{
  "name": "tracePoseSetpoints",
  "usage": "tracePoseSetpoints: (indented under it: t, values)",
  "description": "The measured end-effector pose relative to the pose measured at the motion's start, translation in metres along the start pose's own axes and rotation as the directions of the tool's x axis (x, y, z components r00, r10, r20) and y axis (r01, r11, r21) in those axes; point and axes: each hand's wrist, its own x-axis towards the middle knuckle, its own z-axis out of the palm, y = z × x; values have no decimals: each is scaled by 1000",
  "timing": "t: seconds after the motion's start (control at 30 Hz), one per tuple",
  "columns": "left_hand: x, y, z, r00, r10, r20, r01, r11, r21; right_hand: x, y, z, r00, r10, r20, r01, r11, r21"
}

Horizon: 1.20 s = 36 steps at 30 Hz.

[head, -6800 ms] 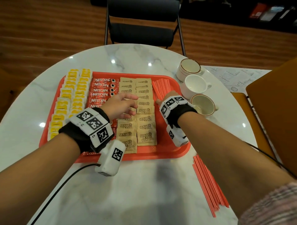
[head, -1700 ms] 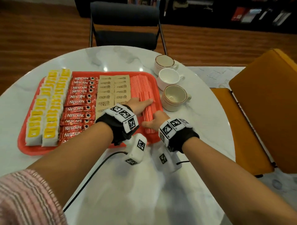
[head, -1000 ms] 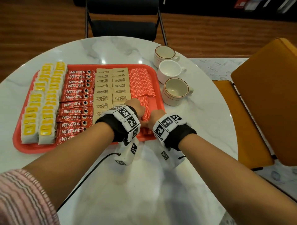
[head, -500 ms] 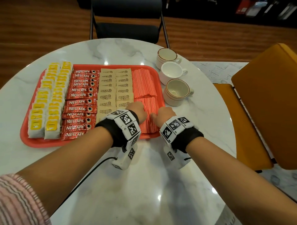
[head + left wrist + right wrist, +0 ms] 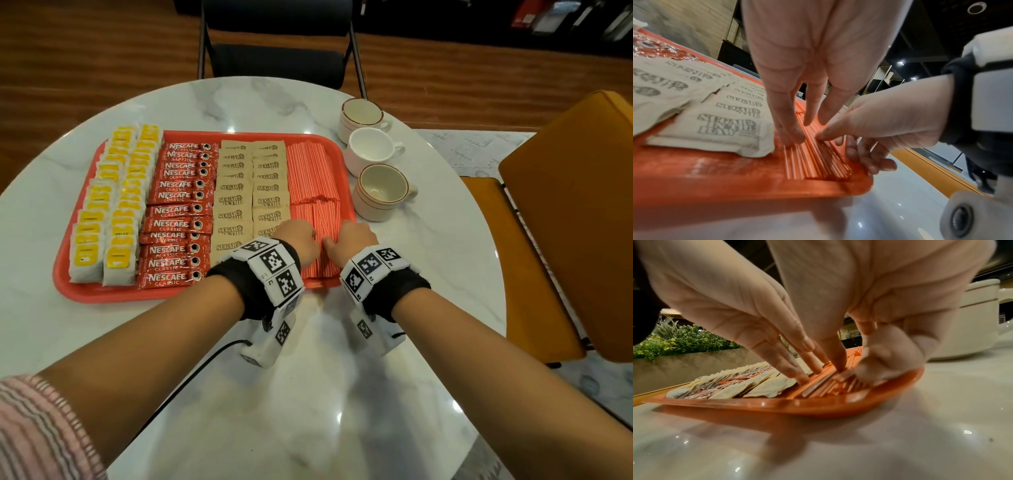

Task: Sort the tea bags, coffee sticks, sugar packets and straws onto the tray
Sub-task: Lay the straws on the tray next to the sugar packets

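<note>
A red tray (image 5: 85, 292) holds yellow tea bags (image 5: 116, 212) on its left, then red coffee sticks (image 5: 178, 212), tan sugar packets (image 5: 251, 192) and red straws (image 5: 313, 178) on its right. Both hands sit at the near bundle of straws (image 5: 813, 164) in the tray's front right corner. My left hand (image 5: 301, 240) presses straight fingers (image 5: 791, 134) down on the bundle's left edge, beside a sugar packet (image 5: 725, 128). My right hand (image 5: 351, 240) has its thumb on top of the straws and its curled fingers (image 5: 861, 154) against their right side.
Three white cups (image 5: 383, 192) stand in a row on the marble table (image 5: 308, 411) just right of the tray. A black chair (image 5: 274, 51) is behind the table, an orange chair (image 5: 565, 222) at its right. A cable (image 5: 191, 377) trails from my left wrist.
Earlier a bundle of straws lay on the table at front right; now it lies on the tray. In the last second both hands slid back along it toward the tray's near edge.
</note>
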Motion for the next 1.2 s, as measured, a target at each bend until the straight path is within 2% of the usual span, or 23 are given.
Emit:
tracePoseSetpoints:
  t: [0.3,0.57,0.73,0.83,0.93,1.03,1.13,1.2]
  values:
    - [-2,-3,-1,1000,3,11,-3,1000,-2,-1,-3,4,999,-39,33,40,999,-27]
    - [-4,-7,-7,1000,15,15,-15,1000,-23,1,-1,3,999,-39,1,39,999,-10]
    - [-12,-16,-17,998,65,-3,-65,985,-158,-9,2,-9,996,-82,-48,81,997,-9]
    - [-27,-31,-30,993,121,-11,-120,964,-238,-21,-6,-11,984,-166,-71,167,986,10]
    - [-55,-57,-45,977,210,27,-193,937,-292,-39,-23,-4,941,-336,-37,335,942,-28]
    - [-93,-98,-59,961,277,1,-264,919,-293,-56,-46,11,859,-511,20,509,850,-133]
    - [-138,-149,-70,960,266,-93,-280,936,-213,-68,-67,29,781,-623,46,618,759,-203]
    - [-172,-191,-72,966,195,-168,-226,955,-192,-73,-79,39,755,-653,62,647,725,-235]
